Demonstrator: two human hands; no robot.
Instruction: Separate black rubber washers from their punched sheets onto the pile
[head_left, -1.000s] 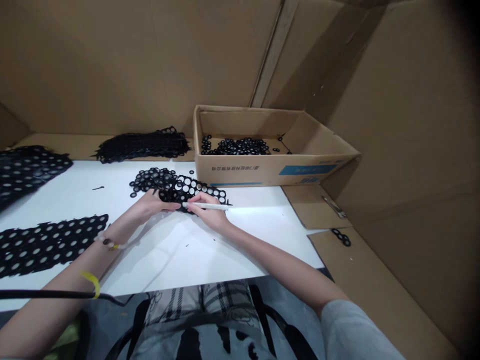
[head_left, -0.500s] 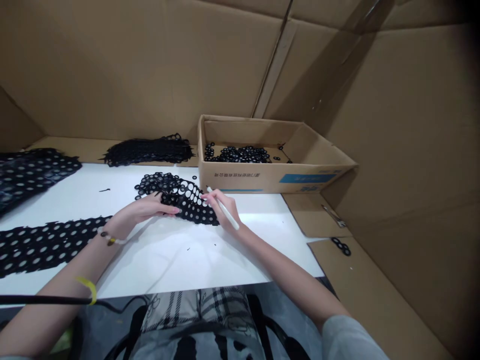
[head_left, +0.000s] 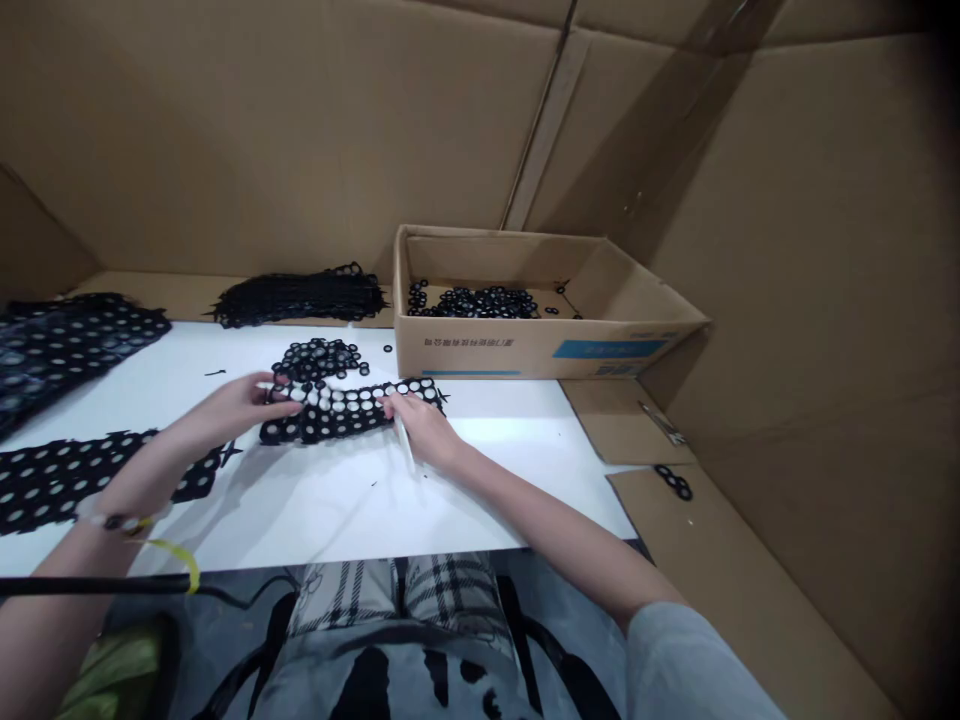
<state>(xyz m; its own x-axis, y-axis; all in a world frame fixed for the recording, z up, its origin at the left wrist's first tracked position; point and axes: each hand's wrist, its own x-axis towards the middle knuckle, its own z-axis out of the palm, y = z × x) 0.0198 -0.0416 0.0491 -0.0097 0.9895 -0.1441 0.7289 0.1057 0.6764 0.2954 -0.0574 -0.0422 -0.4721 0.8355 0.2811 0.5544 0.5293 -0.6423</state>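
A black rubber-like sheet with rows of round holes (head_left: 345, 426) lies in front of me on the white board, its far edge lifted so the holes show bright. My left hand (head_left: 253, 402) pinches its left end between thumb and fingers. My right hand (head_left: 426, 430) holds a slim white pen-like tool (head_left: 404, 443), and its fingertips touch the sheet right of the middle. The tool's tip is hidden by the fingers. Just beyond the sheet is a heap of small black rings (head_left: 316, 356).
A cardboard box (head_left: 480, 348) with black rings inside stands at the back. Perforated black sheets (head_left: 67, 345) and a flat strip (head_left: 60, 480) lie left; a stacked black bundle (head_left: 300, 298) is behind. Joined rings (head_left: 673, 482) and a thin metal tool (head_left: 661, 424) lie right.
My left hand has moved left to the sheet's end. The sheet is now stretched out lengthwise, apart from most of the ring heap. My right hand has shifted slightly left, the white tool now pointing steeper.
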